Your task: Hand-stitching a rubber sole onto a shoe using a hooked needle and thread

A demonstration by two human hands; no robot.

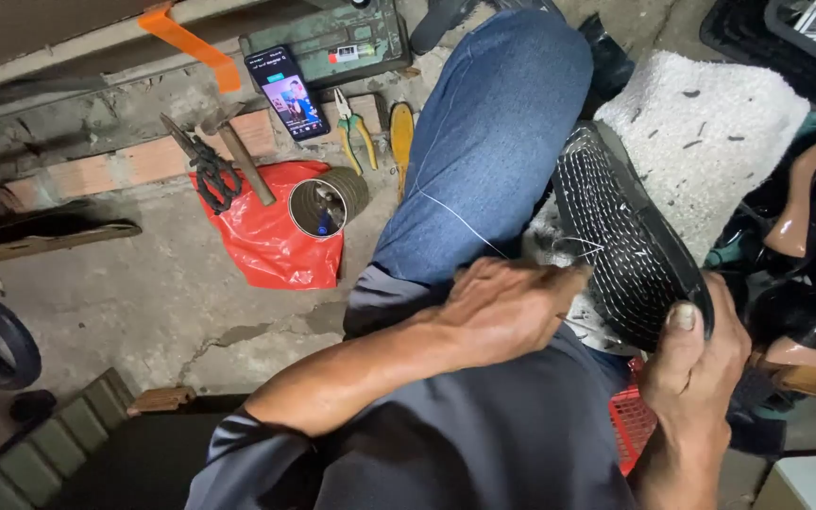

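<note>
Shoe sole [630,236] rests tread-up on the person's lap, against the jeans knee [493,142]. Right hand [701,354] clamps its near end; left hand [512,302] pinches thread [455,219] at the rim. Judgement: keep thread taut, sole steady, stitches even.

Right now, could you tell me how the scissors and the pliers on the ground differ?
The scissors are dark all over, while the pliers have yellow-green handles. The scissors lie partly on the red plastic bag beside a hammer; the pliers lie on the brick ledge next to the phone. The scissors' handles are round loops; the pliers' are long and splayed. Both lie flat, untouched by either hand.
</note>
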